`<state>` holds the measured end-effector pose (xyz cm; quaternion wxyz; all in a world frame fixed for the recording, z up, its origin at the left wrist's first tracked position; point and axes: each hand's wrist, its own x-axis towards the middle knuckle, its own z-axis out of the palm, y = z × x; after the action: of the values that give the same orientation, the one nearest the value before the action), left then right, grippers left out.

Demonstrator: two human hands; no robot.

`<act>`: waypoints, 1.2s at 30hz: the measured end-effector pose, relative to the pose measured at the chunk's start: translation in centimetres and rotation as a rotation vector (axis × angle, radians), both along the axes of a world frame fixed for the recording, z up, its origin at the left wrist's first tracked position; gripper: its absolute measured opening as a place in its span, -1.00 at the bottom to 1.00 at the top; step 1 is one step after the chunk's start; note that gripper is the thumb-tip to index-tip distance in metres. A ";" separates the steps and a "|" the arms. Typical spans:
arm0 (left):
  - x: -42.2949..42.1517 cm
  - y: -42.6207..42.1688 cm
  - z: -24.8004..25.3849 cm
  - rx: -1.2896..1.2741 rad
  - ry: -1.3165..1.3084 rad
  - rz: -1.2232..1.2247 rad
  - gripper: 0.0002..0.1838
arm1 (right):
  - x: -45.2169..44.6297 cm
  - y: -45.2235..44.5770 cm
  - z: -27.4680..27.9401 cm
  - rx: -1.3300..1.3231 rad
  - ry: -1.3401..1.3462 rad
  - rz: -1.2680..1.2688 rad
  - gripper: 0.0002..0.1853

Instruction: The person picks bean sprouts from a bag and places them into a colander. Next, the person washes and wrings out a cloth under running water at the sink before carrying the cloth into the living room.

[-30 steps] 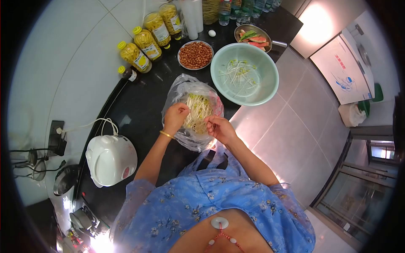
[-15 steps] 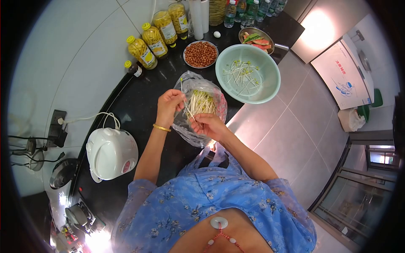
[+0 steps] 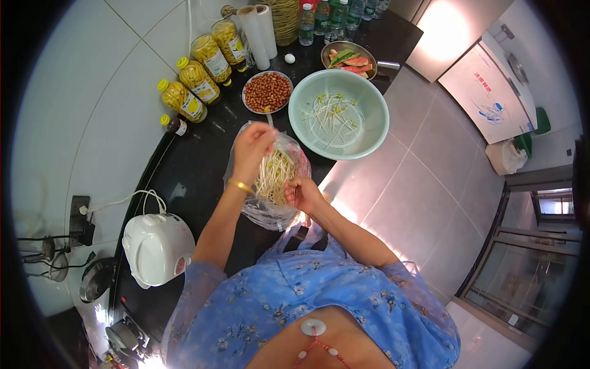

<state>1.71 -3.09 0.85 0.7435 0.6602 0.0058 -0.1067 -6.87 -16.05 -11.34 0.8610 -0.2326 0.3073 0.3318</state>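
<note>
A clear plastic bag [image 3: 263,213] lies open on the dark counter, full of pale bean sprouts [image 3: 275,175] with yellow-green heads. Over its upper left edge is my left hand [image 3: 253,149], fingers pinched together, with a blurred pale sprout [image 3: 269,119] sticking up from the fingertips. My right hand [image 3: 302,194] is curled closed at the bag's right side, close to the sprouts; what its fingers hold is hidden. Beyond the bag to the right, a light green basin [image 3: 373,142] holds a loose scatter of sprouts [image 3: 335,117].
A plate of reddish-brown nuts [image 3: 267,92] sits behind the bag, near a white egg [image 3: 289,58]. Yellow-capped jars [image 3: 198,81] line the wall. A pan [image 3: 332,47] of melon pieces and water bottles [image 3: 337,21] stand at the back. The white appliance [image 3: 158,249] is at left.
The sprout stretched between both hands is no longer between them. My left hand has moved up toward the nut plate, and my right hand has drawn apart from it. The view has shifted slightly.
</note>
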 end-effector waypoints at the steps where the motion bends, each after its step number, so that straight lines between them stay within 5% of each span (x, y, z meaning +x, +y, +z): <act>1: 1.4 -1.1 -0.4 -0.009 -0.042 -0.059 -0.91 | -0.1 -0.1 0.5 -0.024 -0.048 0.017 -0.90; 7: 6.4 -5.9 -1.1 0.030 -0.065 -0.164 -0.67 | 0.0 -0.7 0.9 -0.020 -0.190 0.100 -0.84; 13: 2.5 1.2 -5.2 0.292 0.027 -0.214 -0.78 | 0.5 -1.7 0.9 0.068 -0.262 0.087 -0.79; 16: -0.6 3.6 -8.8 0.600 -0.166 -0.220 -0.81 | 0.5 -1.3 1.1 0.050 -0.286 0.094 -0.81; 18: -1.9 3.8 -9.9 1.201 -0.202 -0.344 -0.77 | 0.3 -1.0 1.0 0.028 -0.295 0.093 -0.84; 21: -2.1 4.1 -13.2 1.369 -0.217 -0.394 -0.73 | 0.2 -0.8 1.2 0.010 -0.355 0.109 -0.92; 25: -2.3 5.4 -13.8 1.234 -0.244 -0.401 -0.81 | 0.1 -1.2 1.7 0.003 -0.283 0.070 -0.91; 27: -2.8 6.4 -11.1 0.647 0.227 -0.321 -0.82 | 0.1 -1.1 1.2 0.029 -0.287 0.077 -0.90; 28: -3.1 6.6 -9.3 0.650 0.227 -0.316 -0.82 | 0.1 -0.9 1.0 0.015 -0.293 0.099 -0.89; 30: -3.9 7.1 -6.3 0.223 0.559 -0.284 -0.85 | -0.2 0.0 1.3 0.004 -0.300 0.128 -0.87; 36: -5.3 6.8 -4.5 -0.089 0.477 -0.199 -0.88 | -1.0 2.3 4.0 -0.016 -0.357 0.230 -0.83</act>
<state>-3.64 3.71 -3.65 0.7352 0.5804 0.1112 -0.3321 -7.83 -13.79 -7.31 0.8564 -0.3279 0.1241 0.3790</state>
